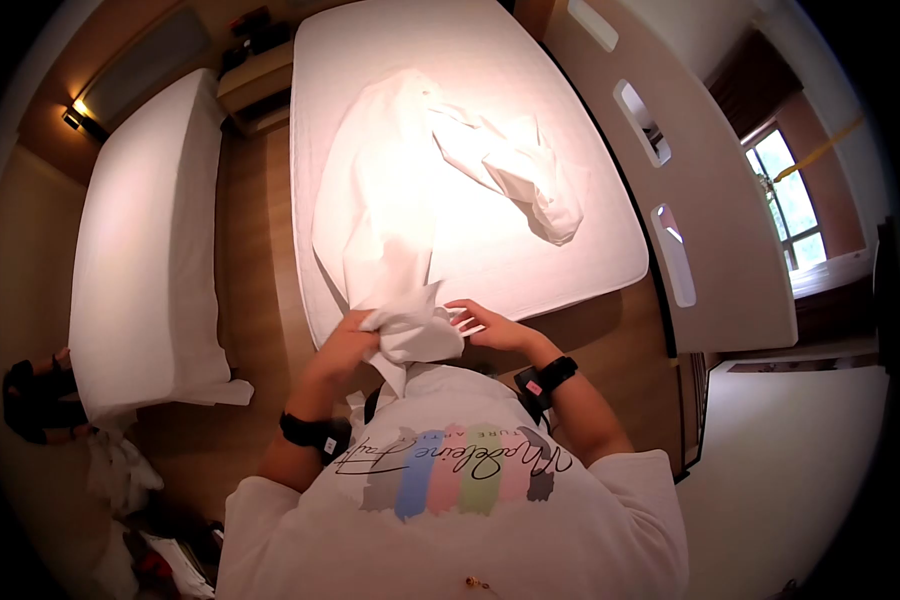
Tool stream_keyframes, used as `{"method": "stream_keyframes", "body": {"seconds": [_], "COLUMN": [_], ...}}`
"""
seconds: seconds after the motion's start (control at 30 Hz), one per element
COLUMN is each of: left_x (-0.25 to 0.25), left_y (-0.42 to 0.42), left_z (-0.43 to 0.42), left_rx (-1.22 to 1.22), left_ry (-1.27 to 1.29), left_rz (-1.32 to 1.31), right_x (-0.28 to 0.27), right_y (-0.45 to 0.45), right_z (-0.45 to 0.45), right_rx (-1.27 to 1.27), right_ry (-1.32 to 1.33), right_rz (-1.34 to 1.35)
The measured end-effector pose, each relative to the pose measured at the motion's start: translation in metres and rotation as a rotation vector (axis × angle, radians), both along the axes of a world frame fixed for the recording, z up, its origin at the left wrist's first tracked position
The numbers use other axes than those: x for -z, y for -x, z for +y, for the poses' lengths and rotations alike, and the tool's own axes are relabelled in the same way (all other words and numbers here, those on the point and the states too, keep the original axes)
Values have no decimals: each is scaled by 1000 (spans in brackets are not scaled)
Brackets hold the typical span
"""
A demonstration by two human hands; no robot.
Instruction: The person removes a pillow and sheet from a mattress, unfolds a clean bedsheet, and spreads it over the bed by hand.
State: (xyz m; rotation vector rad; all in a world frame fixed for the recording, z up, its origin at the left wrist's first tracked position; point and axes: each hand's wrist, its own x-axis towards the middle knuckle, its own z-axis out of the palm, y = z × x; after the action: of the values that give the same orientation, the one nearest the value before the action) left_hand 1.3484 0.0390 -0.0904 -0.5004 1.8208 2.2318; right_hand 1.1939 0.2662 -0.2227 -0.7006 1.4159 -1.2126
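A white bed sheet (375, 240) lies loosely over the bed, and its near end is bunched up in front of my chest. My left hand (350, 338) is closed on the left side of this bunch, its fingertips partly hidden by the cloth. On the bunch's right side, my right hand (488, 325) has its fingers curved around an edge of the same sheet. Further up, a twisted length of the cloth bends right across the mattress (550, 275). Black bands with small devices circle both my wrists.
At the left stands a second bed (145, 240) with a white cover; a person in dark clothing (40, 400) bends at its near corner. Wooden floor (255, 230) runs between the beds. A panel with cut-out openings (705, 200) borders the right side.
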Motion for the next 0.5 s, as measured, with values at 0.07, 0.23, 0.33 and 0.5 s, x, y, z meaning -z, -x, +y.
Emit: {"method": "stream_keyframes", "body": {"seconds": [0.07, 0.23, 0.33, 0.5], "left_x": [18, 23, 31, 15], "left_y": [-10, -27, -41, -42], "left_z": [-17, -35, -44, -45], "left_rx": [-97, -253, -325, -430], "left_ry": [-175, -449, -467, -86], "left_rz": [24, 129, 93, -124], "right_x": [10, 14, -21, -92], "right_y": [0, -2, 8, 24], "right_z": [-9, -43, -54, -38], "right_rx": [17, 138, 209, 339], "right_ry": [-24, 149, 181, 223], "right_rz": [206, 212, 179, 185]}}
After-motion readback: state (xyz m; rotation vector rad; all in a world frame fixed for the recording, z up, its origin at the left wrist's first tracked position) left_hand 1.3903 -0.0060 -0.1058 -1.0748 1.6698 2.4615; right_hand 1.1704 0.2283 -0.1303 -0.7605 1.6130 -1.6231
